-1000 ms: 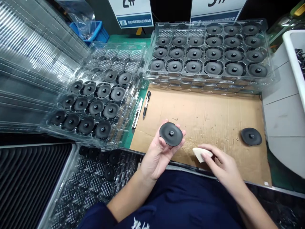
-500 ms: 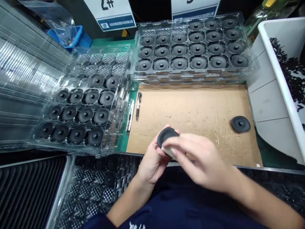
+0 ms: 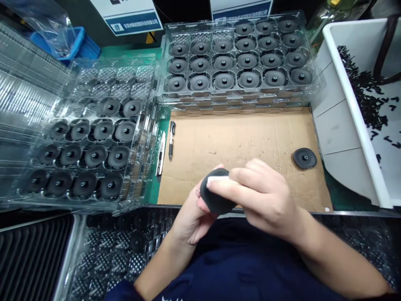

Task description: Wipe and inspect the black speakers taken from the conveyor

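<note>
My left hand (image 3: pixel 191 223) grips a black rubber-like disc (image 3: pixel 216 200) by its edge, tilted up above the front edge of the cardboard. The fingers of my right hand (image 3: pixel 266 194) are closed on a small white pad (image 3: pixel 218 179) and press it to the disc's face; whether it is cloth or foam I cannot make out. Another black disc (image 3: pixel 305 158) with a short central stem lies on the cardboard to the right, touched by neither hand.
Clear plastic trays of similar discs stand at the back (image 3: pixel 223 81) and left (image 3: pixel 103 129). A pen (image 3: pixel 171 140) and a slim white knife-like tool (image 3: pixel 161 154) lie at the left of the cardboard (image 3: pixel 250 133). At right, a white bin (image 3: pixel 341 121) holds small black pieces.
The disc in my left hand has turned so more of its face shows. My right hand has shifted with the white pad toward the disc's upper part. The camera view has shifted slightly right.
</note>
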Tool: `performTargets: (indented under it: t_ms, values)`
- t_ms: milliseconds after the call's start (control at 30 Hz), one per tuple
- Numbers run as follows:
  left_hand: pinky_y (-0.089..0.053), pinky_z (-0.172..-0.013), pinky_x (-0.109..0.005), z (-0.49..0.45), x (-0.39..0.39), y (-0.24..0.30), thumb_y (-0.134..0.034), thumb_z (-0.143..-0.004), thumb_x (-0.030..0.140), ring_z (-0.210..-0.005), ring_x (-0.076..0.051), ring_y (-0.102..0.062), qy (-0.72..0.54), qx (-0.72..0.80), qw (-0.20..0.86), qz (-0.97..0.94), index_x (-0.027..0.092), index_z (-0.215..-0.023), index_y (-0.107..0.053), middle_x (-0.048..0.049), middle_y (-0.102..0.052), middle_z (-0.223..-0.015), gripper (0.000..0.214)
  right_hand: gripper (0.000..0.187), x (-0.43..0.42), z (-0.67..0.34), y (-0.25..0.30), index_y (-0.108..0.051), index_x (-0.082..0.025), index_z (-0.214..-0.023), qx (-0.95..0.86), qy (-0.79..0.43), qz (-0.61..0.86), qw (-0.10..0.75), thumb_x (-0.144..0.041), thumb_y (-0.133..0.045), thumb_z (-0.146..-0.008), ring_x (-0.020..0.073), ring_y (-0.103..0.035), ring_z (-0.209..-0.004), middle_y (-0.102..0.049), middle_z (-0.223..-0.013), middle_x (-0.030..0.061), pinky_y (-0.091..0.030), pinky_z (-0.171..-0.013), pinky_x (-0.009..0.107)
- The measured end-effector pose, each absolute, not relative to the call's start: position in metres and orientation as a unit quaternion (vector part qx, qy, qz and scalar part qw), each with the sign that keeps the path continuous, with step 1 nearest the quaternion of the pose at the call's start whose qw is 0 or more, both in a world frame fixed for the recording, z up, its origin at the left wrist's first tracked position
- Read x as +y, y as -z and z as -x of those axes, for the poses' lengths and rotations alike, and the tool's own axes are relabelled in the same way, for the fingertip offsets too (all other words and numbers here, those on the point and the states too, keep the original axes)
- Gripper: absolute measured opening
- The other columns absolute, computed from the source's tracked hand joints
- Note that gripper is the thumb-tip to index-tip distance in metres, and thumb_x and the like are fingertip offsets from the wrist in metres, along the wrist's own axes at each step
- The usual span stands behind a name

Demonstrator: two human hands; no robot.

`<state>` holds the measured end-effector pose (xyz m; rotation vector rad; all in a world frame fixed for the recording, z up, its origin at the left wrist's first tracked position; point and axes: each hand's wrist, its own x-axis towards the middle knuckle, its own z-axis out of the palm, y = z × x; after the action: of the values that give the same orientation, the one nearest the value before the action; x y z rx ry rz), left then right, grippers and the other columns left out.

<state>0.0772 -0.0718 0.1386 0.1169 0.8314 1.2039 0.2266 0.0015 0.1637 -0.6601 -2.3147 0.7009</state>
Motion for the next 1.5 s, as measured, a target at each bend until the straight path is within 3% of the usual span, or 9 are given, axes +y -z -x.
performTargets:
  t_ms: [233,433,667,767,867,967,1167,1333,1500]
  values:
    - [-0.053,-0.083,-0.032,-0.067,-0.078,-0.145,-0.081,-0.057,0.036,-0.1,-0.028,-0.064,-0.521,0.33,0.785,-0.063,0.028,-0.113,-0.061,-0.0083,-0.053,-0.133,0.06,0.019,0.001,-0.248,-0.118,-0.063,-0.024,-0.105,-0.705,-0.436,0.466,0.308,-0.023,-0.05,-0.09,0.0118,-0.058,-0.084,-0.065,-0.101,-0.0001,-0.044,-0.07,0.024]
    - [-0.053,-0.085,-0.03,-0.07,-0.076,-0.141,-0.08,-0.061,0.03,-0.102,-0.026,-0.063,-0.531,0.314,0.786,-0.052,0.027,-0.113,-0.062,-0.0059,-0.064,-0.118,0.055,0.022,-0.037,-0.264,-0.074,-0.061,-0.023,-0.107,-0.67,-0.533,0.482,0.187,-0.029,-0.048,-0.09,0.0146,-0.06,-0.08,-0.066,-0.1,0.002,-0.047,-0.069,0.028]
    - [-0.052,-0.086,-0.032,-0.073,-0.078,-0.149,-0.078,-0.064,0.03,-0.105,-0.027,-0.062,-0.516,0.322,0.791,-0.061,0.026,-0.115,-0.06,-0.0054,-0.063,-0.118,0.054,0.022,-0.016,-0.262,-0.135,-0.06,-0.026,-0.109,-0.691,-0.382,0.525,0.319,-0.025,-0.052,-0.089,0.0124,-0.057,-0.077,-0.064,-0.103,0.0002,-0.043,-0.063,0.024]
    - [-0.052,-0.084,-0.03,-0.078,-0.08,-0.145,-0.08,-0.061,0.032,-0.101,-0.025,-0.062,-0.522,0.345,0.778,-0.053,0.024,-0.116,-0.06,-0.0057,-0.065,-0.112,0.06,0.03,-0.013,-0.248,-0.164,-0.057,-0.025,-0.116,-0.787,-0.31,0.383,0.371,-0.017,-0.051,-0.088,0.0137,-0.057,-0.083,-0.064,-0.106,0.0014,-0.043,-0.07,0.027]
    - [-0.05,-0.086,-0.028,-0.08,-0.084,-0.136,-0.081,-0.059,0.036,-0.101,-0.022,-0.061,-0.523,0.376,0.764,-0.04,0.023,-0.115,-0.061,-0.0044,-0.066,-0.109,0.061,0.031,-0.012,-0.236,-0.17,-0.058,-0.022,-0.115,-0.862,-0.314,0.273,0.291,-0.012,-0.045,-0.088,0.0142,-0.056,-0.079,-0.065,-0.094,0.0017,-0.04,-0.069,0.029]
    - [-0.051,-0.088,-0.03,-0.082,-0.086,-0.132,-0.079,-0.063,0.035,-0.093,-0.02,-0.063,-0.521,0.373,0.767,-0.037,0.022,-0.104,-0.066,-0.0033,-0.067,-0.102,0.045,0.029,-0.011,-0.228,-0.169,-0.062,-0.021,-0.107,-0.876,-0.289,0.336,0.189,-0.01,-0.044,-0.088,0.0144,-0.051,-0.071,-0.062,-0.08,0.0011,-0.034,-0.064,0.03]
    - [-0.049,-0.085,-0.019,-0.082,-0.083,-0.139,-0.076,-0.066,0.036,-0.094,-0.015,-0.062,-0.545,0.352,0.759,-0.042,0.02,-0.096,-0.069,-0.0001,-0.068,-0.096,0.035,0.026,0.002,-0.221,-0.162,-0.062,-0.021,-0.106,-0.867,-0.327,0.229,0.299,-0.015,-0.041,-0.091,0.0122,-0.053,-0.072,-0.064,-0.083,0.0012,-0.034,-0.065,0.028]
    - [-0.051,-0.084,-0.032,-0.07,-0.088,-0.137,-0.082,-0.058,0.033,-0.102,-0.028,-0.062,-0.538,0.348,0.767,-0.03,0.025,-0.117,-0.059,-0.0106,-0.055,-0.129,0.064,0.021,0.007,-0.249,-0.119,-0.063,-0.024,-0.105,-0.79,-0.418,0.369,0.256,-0.019,-0.048,-0.091,0.011,-0.057,-0.076,-0.066,-0.09,0.0001,-0.041,-0.067,0.025]
    - [-0.05,-0.086,-0.031,-0.068,-0.091,-0.135,-0.078,-0.063,0.038,-0.106,-0.029,-0.061,-0.549,0.322,0.771,-0.021,0.025,-0.118,-0.058,-0.0103,-0.06,-0.123,0.06,0.022,-0.012,-0.263,-0.066,-0.066,-0.022,-0.102,-0.76,-0.446,0.437,0.177,-0.023,-0.048,-0.09,0.0152,-0.061,-0.08,-0.067,-0.087,0.003,-0.047,-0.07,0.029]
